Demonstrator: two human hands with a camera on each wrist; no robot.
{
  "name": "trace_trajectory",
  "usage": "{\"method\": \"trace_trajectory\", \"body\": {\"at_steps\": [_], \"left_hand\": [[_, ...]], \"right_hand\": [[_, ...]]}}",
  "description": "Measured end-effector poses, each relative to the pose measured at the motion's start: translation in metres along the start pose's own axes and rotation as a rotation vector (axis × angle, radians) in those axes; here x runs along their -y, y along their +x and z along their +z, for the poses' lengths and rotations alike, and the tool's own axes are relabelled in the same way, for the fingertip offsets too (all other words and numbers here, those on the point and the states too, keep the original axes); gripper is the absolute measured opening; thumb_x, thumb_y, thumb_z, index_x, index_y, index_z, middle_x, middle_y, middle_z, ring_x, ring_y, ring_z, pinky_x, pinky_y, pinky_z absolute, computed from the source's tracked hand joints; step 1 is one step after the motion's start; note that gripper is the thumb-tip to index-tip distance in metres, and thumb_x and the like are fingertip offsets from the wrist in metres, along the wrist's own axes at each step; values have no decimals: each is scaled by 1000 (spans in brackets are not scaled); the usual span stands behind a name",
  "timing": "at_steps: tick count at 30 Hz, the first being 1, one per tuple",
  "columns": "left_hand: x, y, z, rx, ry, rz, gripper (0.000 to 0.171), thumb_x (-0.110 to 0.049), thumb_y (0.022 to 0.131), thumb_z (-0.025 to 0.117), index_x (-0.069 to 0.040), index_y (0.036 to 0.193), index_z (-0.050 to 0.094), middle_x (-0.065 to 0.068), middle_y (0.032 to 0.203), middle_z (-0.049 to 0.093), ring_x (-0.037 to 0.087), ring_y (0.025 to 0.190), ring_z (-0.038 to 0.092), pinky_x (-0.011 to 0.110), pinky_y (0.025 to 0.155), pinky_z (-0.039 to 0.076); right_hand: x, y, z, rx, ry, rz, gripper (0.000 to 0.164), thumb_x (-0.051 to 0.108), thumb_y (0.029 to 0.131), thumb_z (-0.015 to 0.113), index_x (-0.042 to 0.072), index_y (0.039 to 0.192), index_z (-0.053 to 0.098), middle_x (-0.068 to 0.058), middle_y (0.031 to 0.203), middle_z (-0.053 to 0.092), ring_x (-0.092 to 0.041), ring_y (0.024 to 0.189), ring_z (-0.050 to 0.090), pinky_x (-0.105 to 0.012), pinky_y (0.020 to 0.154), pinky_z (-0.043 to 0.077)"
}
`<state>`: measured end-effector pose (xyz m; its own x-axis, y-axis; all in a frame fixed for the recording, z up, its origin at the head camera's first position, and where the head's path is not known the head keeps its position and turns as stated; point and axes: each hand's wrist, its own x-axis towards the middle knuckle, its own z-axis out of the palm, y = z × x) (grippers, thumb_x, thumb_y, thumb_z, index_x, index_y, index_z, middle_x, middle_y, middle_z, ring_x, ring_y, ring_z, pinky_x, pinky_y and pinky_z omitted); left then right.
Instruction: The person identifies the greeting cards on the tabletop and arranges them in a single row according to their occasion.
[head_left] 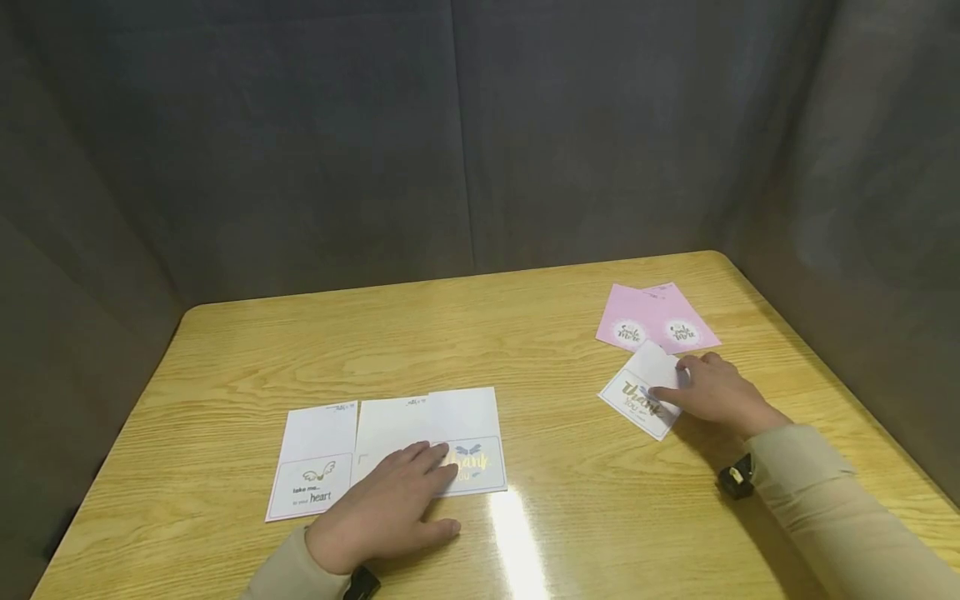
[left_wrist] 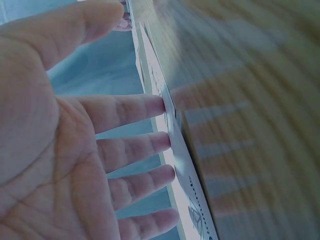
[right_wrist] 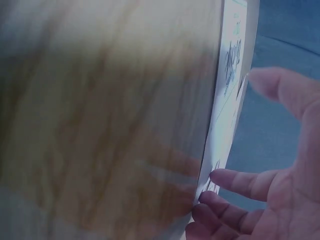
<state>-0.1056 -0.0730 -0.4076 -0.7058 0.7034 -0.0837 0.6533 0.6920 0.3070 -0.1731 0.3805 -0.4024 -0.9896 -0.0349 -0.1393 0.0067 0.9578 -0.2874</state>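
On the table at left front, my left hand (head_left: 386, 500) has its fingertips resting on a cream-white card (head_left: 390, 421) and at the left edge of a white "Thank you" card (head_left: 468, 479). Its fingers (left_wrist: 132, 145) look straight and spread in the left wrist view, thumb held apart. Left of it lies a white "take me to your heart" card (head_left: 311, 479). My right hand (head_left: 716, 396) is over another "Thank you" card (head_left: 633, 400), lying tilted at the right. Its fingertips (right_wrist: 217, 176) touch that card, with the thumb apart from the fingers.
Two pink "Smile More" cards (head_left: 656, 321) overlap behind the right-hand card, which meets their lower edge. The wooden table (head_left: 420, 333) has a dark grey curtain (head_left: 465, 150) behind it and at both sides. Light glares on the table's front (head_left: 517, 542).
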Motion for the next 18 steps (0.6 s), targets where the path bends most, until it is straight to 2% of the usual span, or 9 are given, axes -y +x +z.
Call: {"method": "trace_trajectory", "body": {"at_steps": [5, 9, 14, 18], "left_hand": [[0, 1, 1, 3, -9, -2, 64, -44, 93, 72, 0, 139, 62, 23, 153, 48, 43, 143, 41, 53, 117, 32], [0, 1, 1, 17, -20, -5, 65, -44, 93, 71, 0, 140, 61, 22, 154, 47, 43, 143, 41, 55, 117, 33], [-1, 0, 0, 41, -43, -22, 67, -45, 94, 71, 0, 143, 58, 22, 156, 44, 43, 144, 39, 57, 116, 32], [-1, 0, 0, 47, -48, -31, 68, -46, 94, 71, 0, 143, 58, 21, 157, 43, 42, 145, 38, 58, 117, 32]], "right_hand": [[-2, 3, 3, -7, 3, -9, 97, 63, 88, 70, -17, 139, 49, -44, 134, 45, -62, 121, 44, -71, 86, 47], [-4, 4, 3, -7, -6, -2, 101, 64, 84, 75, -15, 140, 48, -44, 134, 42, -65, 119, 42, -73, 83, 47], [-9, 5, 0, 6, 6, -7, 100, 57, 82, 80, -15, 142, 45, -46, 136, 39, -68, 119, 39, -74, 86, 43], [-15, 8, -4, 21, 31, -72, 94, 41, 78, 88, -15, 140, 45, -49, 138, 37, -70, 123, 36, -77, 97, 36]]}}
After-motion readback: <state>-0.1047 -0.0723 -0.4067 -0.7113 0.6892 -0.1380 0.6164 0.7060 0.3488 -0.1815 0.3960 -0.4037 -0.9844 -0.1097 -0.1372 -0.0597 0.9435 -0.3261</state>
